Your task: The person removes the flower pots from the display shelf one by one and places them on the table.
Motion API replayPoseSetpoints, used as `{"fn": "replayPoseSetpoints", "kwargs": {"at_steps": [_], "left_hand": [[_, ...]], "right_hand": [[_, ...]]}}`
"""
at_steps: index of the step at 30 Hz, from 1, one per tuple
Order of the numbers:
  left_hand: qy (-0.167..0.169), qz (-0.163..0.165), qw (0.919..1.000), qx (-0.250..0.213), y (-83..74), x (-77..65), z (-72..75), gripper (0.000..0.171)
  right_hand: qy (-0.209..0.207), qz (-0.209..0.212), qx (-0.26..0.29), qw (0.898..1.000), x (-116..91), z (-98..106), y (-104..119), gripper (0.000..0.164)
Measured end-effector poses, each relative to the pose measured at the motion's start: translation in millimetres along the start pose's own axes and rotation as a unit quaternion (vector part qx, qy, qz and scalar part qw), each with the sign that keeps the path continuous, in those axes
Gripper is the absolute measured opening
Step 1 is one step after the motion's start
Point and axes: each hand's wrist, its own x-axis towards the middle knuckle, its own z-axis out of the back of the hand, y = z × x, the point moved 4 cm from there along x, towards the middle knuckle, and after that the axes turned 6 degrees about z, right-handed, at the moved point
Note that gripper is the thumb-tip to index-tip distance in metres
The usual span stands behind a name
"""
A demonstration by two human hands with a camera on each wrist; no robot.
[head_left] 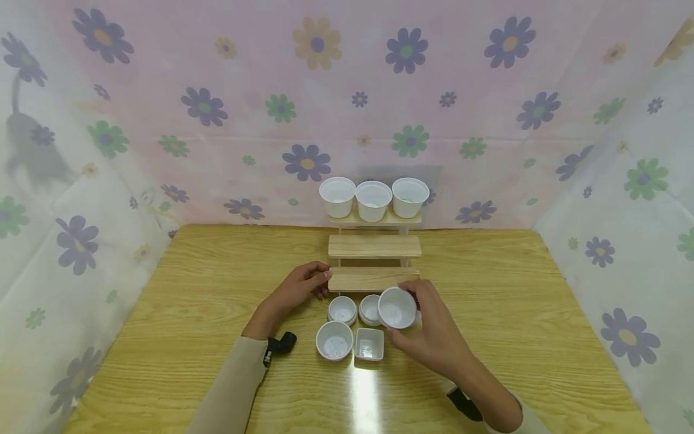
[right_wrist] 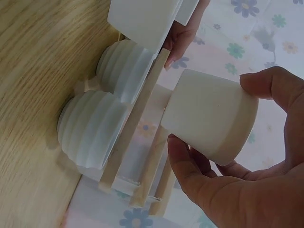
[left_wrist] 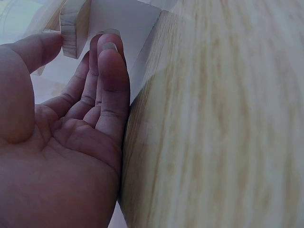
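1. A person's right hand has hold of a white cup. This grip is closed around the cup's outer wall, thumb on one side and fingers on the other, opened only as wide as the cup. The cup is held off the worktop, mouth upward, just left of the palm.

2. The left hand holds nothing. Its fingers are loosely extended, and the thumb tip touches the left end of the lowest wooden step of a three-tier stand.

3. The key relation seems to be between cup and lowest step: the step lies just ahead and to the left of the right grip, its long axis running side to side, across the line from the grip. The right grip is close to the step's right end; the left hand is at the other.

4. Farther ahead of the right grip are the bare middle step and the top step, where three white tubs stand in a row.

5. Left of the right grip, on the worktop, are two ribbed pots, a round cup and a square pot.
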Motion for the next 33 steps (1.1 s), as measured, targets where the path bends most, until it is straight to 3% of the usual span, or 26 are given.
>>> {"fn": "replayPoseSetpoints", "kwargs": {"at_steps": [9,19,33], "left_hand": [[-0.002,0.000,1.0000,0.006,1.6,0.7,-0.4,0.037],[-0.002,-0.003,1.0000,0.004,1.3,0.4,-0.2,0.036],[-0.001,-0.003,1.0000,0.006,-0.1,-0.3,-0.1,0.035]], "right_hand": [[0.015,0.001,-0.018,1.000,-10.2,2.3,1.7,0.085],[0.029,-0.002,-0.042,0.999,-20.0,3.7,3.9,0.077],[0.076,-0.055,-0.064,0.994,-27.2,8.2,11.8,0.071]]}}
